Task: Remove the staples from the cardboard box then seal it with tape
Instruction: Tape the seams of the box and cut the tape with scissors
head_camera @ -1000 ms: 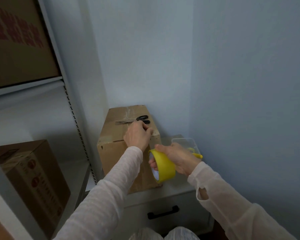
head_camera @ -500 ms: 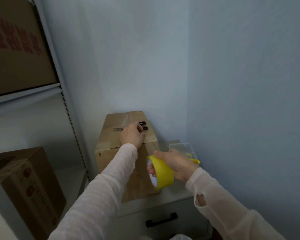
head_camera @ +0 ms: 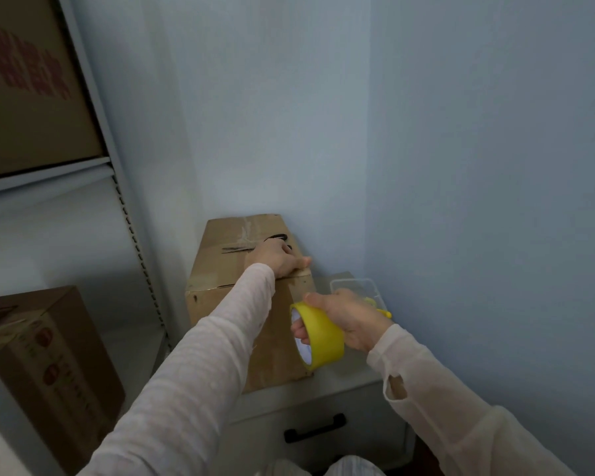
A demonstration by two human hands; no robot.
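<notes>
Pale blue walls [head_camera: 478, 166] meet in a corner, and a grey metal shelf rack [head_camera: 93, 108] stands along the left side. A large printed carton [head_camera: 24, 97] sits on the rack's upper shelf and a second printed carton [head_camera: 49, 355] on a lower one. Just right of the rack, a white cabinet [head_camera: 344, 376] with a black drawer handle [head_camera: 315, 429] carries the cardboard box [head_camera: 220, 269]. The box stands upright on the cabinet top, pushed back into the corner with its flaps down. The person's two sleeved arms reach forward from the bottom of the view. The left hand [head_camera: 279, 259] rests on the box top at its near right edge, thumb pointing out along the edge. It lies over the handle end of a pair of scissors [head_camera: 241, 249], whose blades point left across the top. Whether the fingers grip the scissors or only press down cannot be told. The right hand [head_camera: 347, 317] is in front of the box's right side, above the cabinet top. It holds a yellow tape roll [head_camera: 323, 334], with the thumb over the rim and the fingers hooked through the white core. The hands are apart, the left higher and further back. Behind the right hand, a clear plastic container [head_camera: 354, 286] sits on the cabinet beside the box. A small yellow item [head_camera: 383, 312] shows at its near end, too hidden to identify.
</notes>
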